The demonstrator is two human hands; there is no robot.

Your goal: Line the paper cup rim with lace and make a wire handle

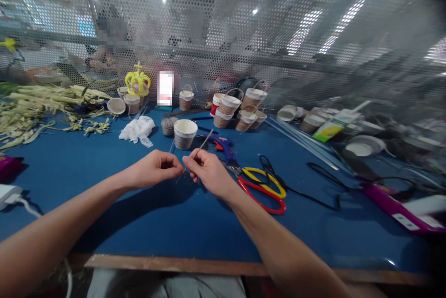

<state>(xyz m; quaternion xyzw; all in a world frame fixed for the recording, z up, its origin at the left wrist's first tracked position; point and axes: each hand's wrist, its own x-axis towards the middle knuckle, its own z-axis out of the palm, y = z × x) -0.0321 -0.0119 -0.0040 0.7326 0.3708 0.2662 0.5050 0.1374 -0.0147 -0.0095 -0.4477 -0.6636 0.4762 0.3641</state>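
My right hand (207, 172) is closed in a pinch on a thin grey-brown stick (205, 140), which slants up and away to the right. My left hand (162, 166) is beside it, thumb and fingertips pressed together close to the stick's lower end; what lies between them is too small to make out. Just behind the hands stand a white-rimmed cup (185, 134) with a grey wrapped side and a ball of grey twine (169, 126). A short thin strand shows between the ball and my left hand. To the right is a blue glue gun (226, 148).
Scissors (265, 198) with red and yellow handles lie near my right forearm. Crumpled white tissue (137, 129), wrapped cups (226, 105), a phone (165, 88) and dried husks (42, 107) line the back. Clear sticks (303, 142) and a purple power strip (393, 207) lie right.
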